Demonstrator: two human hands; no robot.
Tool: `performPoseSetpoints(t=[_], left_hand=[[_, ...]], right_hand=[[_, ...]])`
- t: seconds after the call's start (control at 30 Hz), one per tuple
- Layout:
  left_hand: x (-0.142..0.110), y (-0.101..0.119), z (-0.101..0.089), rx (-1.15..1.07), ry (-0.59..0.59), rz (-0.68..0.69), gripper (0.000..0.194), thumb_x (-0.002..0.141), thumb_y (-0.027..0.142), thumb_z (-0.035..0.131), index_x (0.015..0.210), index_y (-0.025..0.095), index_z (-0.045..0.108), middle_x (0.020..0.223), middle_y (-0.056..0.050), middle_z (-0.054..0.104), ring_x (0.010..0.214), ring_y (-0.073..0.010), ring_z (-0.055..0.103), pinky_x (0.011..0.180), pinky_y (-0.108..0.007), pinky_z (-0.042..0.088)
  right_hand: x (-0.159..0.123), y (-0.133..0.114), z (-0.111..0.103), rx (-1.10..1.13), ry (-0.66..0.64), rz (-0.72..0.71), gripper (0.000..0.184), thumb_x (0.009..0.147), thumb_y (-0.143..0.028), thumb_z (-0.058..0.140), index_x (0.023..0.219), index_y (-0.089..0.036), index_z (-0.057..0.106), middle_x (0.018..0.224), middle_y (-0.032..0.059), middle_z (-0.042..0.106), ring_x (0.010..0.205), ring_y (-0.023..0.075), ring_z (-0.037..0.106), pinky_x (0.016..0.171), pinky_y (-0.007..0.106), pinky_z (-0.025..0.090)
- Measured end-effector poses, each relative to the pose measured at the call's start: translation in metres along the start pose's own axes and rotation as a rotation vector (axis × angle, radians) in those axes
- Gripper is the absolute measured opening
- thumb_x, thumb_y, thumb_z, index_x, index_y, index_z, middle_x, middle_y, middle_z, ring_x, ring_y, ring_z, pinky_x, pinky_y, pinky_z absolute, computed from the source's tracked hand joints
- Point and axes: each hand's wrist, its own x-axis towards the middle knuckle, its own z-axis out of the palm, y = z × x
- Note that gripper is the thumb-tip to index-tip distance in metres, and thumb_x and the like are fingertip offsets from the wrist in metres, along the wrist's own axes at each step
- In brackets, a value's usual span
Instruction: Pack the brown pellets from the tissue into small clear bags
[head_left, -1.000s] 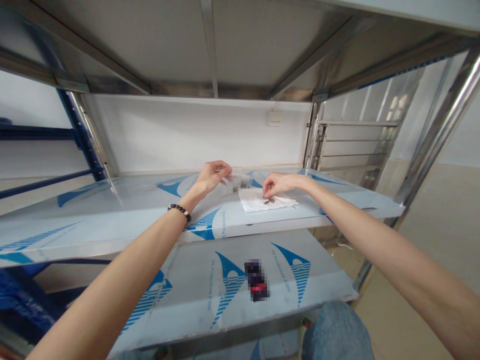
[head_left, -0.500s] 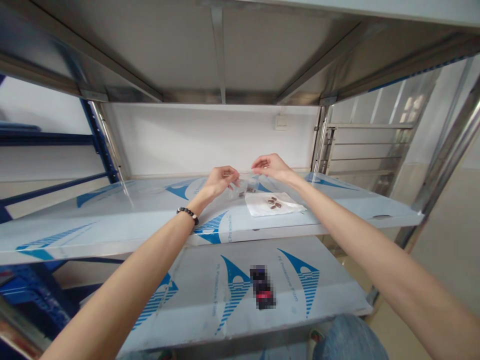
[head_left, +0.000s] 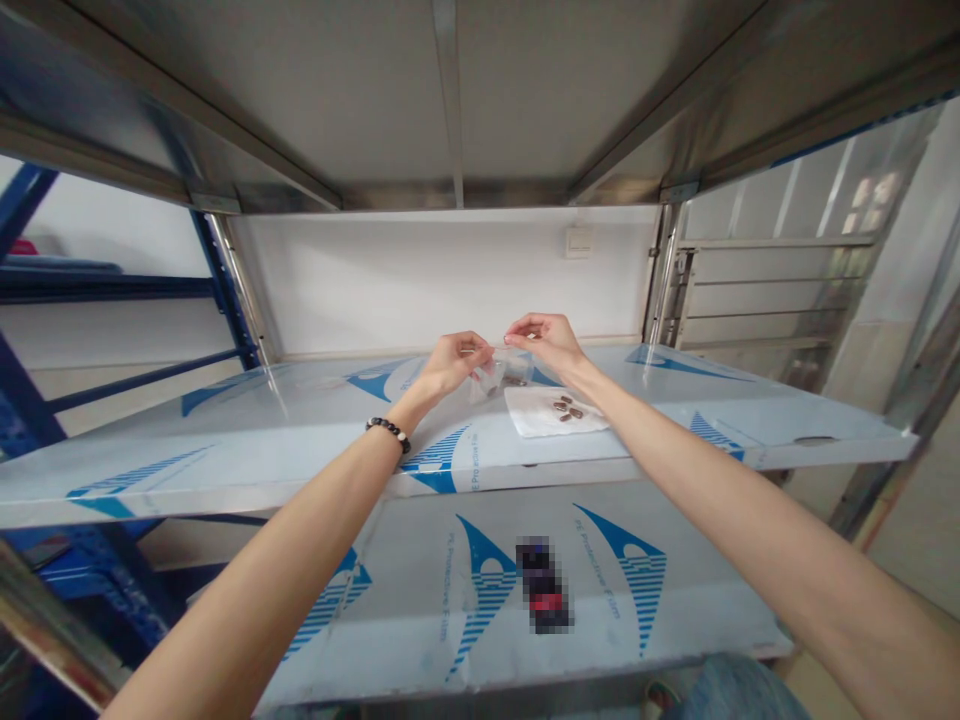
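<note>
My left hand (head_left: 450,360) pinches the left top edge of a small clear plastic bag (head_left: 498,372) held just above the shelf. My right hand (head_left: 541,338) pinches the bag's right top edge with fingers closed. A few small brown pieces lie inside the bag. To the right of it, on a white paper sheet (head_left: 551,412), sit several small brown pieces (head_left: 568,408). A dark bead bracelet (head_left: 388,431) circles my left wrist.
The middle steel shelf (head_left: 225,440) wears blue-printed protective film. A lower shelf (head_left: 480,590) carries a small dark object (head_left: 546,598). A blue rack (head_left: 45,290) stands at the left, steel uprights (head_left: 900,440) at the right, a wall switch (head_left: 578,241) behind.
My right hand left the brown pieces on the paper and rose to the bag's top edge. The left hand kept hold of the bag. The view shifted slightly right and down.
</note>
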Motion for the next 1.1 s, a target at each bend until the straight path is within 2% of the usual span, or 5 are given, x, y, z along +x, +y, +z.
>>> performPoseSetpoints(t=[0.13,0.4,0.63,0.8,1.1], left_hand=[[0.000,-0.001,0.000,0.003,-0.016,-0.012,0.019,0.095,0.033,0.072,0.089,0.015,0.069,0.089,-0.012,0.078,0.075,-0.0188,0.075,0.065,-0.030,0.057],[-0.001,0.001,0.000,-0.017,-0.016,-0.036,0.025,0.098,0.039,0.071,0.095,0.015,0.069,0.094,-0.014,0.080,0.080,-0.0202,0.077,0.070,-0.032,0.060],[-0.001,-0.001,-0.001,-0.026,-0.020,-0.047,0.027,0.098,0.042,0.072,0.096,0.016,0.068,0.093,-0.014,0.081,0.078,-0.0202,0.077,0.069,-0.032,0.061],[-0.001,-0.001,-0.001,-0.020,-0.022,-0.043,0.024,0.097,0.039,0.073,0.095,0.016,0.066,0.092,-0.014,0.081,0.078,-0.0196,0.077,0.067,-0.030,0.059],[-0.002,0.001,0.001,-0.003,-0.036,-0.023,0.031,0.097,0.045,0.075,0.097,0.015,0.067,0.094,-0.014,0.081,0.079,-0.0205,0.078,0.067,-0.030,0.060]], right_hand=[[0.001,-0.004,0.001,-0.054,-0.012,-0.044,0.020,0.076,-0.036,0.085,0.083,-0.019,0.078,0.090,0.0092,0.080,0.087,0.0224,0.071,0.084,0.038,0.053],[-0.002,-0.003,0.004,-0.124,-0.147,0.008,0.014,0.081,-0.032,0.079,0.086,-0.019,0.082,0.092,0.0093,0.082,0.088,0.0235,0.072,0.082,0.038,0.054],[-0.002,-0.010,0.004,-0.131,-0.141,-0.041,0.010,0.083,-0.028,0.079,0.087,-0.020,0.081,0.094,0.0086,0.081,0.090,0.0228,0.072,0.085,0.038,0.053],[0.000,-0.009,0.002,-0.138,-0.119,-0.024,0.008,0.086,-0.026,0.075,0.085,-0.021,0.080,0.093,0.0089,0.081,0.091,0.0232,0.072,0.087,0.039,0.054],[0.001,0.000,0.003,-0.185,-0.174,-0.066,0.013,0.086,-0.032,0.076,0.086,-0.020,0.081,0.092,0.0089,0.081,0.086,0.0230,0.071,0.081,0.038,0.054]])
